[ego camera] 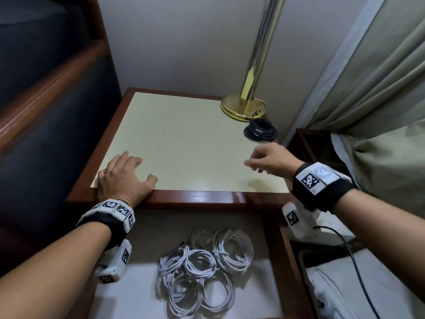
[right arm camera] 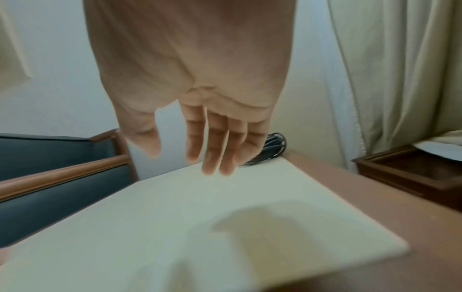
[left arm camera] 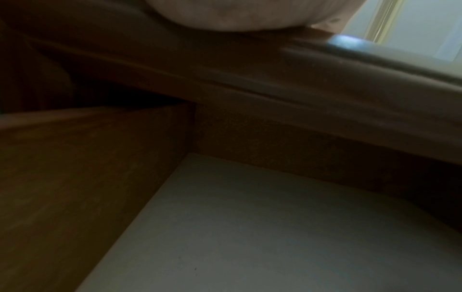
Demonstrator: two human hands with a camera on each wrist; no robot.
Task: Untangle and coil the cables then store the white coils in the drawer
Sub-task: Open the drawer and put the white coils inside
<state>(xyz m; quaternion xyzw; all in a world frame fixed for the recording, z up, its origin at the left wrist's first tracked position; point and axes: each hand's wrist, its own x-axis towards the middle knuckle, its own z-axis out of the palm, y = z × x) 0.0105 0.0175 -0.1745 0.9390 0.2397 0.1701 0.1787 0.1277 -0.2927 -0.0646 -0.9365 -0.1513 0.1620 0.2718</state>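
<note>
Several white cable coils [ego camera: 200, 270] lie bunched on the pale floor of the open drawer [ego camera: 273, 247] below the nightstand. A black coil [ego camera: 260, 130] sits on the nightstand top [ego camera: 184, 143] at the back right, beside the lamp base; it also peeks out behind my fingers in the right wrist view [right arm camera: 273, 147]. My left hand [ego camera: 128, 173] rests flat on the front left of the top, holding nothing. My right hand [ego camera: 266, 160] hovers above the front right of the top, fingers loose and empty [right arm camera: 212, 154]. The left wrist view shows only the drawer's inner corner [left arm camera: 190, 150].
A brass lamp [ego camera: 243, 107] stands at the back right corner of the top. A dark upholstered seat with a wooden rail [ego camera: 53, 84] is close on the left. Curtains [ego camera: 368, 77] and a dark wooden tray [ego camera: 317, 146] are on the right.
</note>
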